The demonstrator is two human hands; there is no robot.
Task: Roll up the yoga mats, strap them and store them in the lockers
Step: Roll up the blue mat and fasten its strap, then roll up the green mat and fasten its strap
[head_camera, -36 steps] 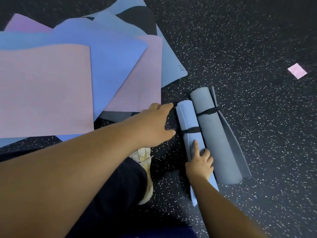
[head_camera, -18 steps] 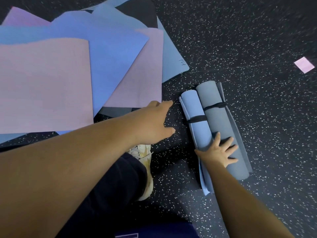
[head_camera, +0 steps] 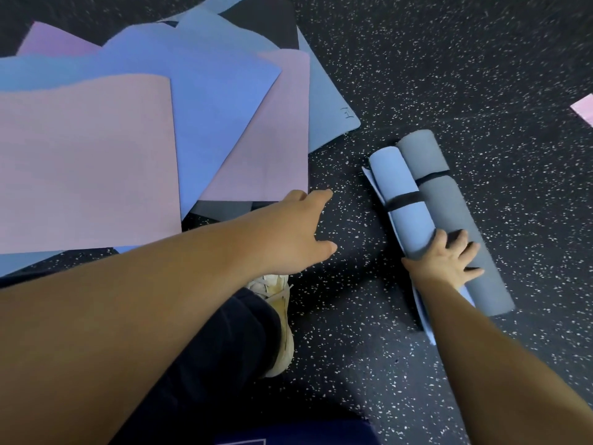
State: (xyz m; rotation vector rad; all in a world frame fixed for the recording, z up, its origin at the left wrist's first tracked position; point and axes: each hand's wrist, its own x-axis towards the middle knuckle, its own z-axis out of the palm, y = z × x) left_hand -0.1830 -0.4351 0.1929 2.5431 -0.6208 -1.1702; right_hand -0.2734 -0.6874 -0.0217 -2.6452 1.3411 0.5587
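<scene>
The speckled dark floor takes up most of what I can see, and on it, off to the left, lies the heap of flat mats, fanned over one another. I count roughly seven sheets there: three pinkish or lilac, three or four blue, and a dark one near the top, though the overlap hides some edges. A pink corner shows at the far right, apart from the rest.

Two mats are already rolled and lie touching side by side: the grey roll and the light blue roll, each with one black strap round it, so two straps. The blue one has a loose flap sticking out underneath.

I judge the step to be gathering these two finished rolls for carrying to the lockers, which are not in view. The right hand lies across both rolls near their close end, fingers spread and curving over them. The left hand hangs above bare floor, fingers straight, holding nothing. Next it needs to reach under the far ends so both rolls lift together without the flap slipping loose.

A pale shoe sits between the arms.
</scene>
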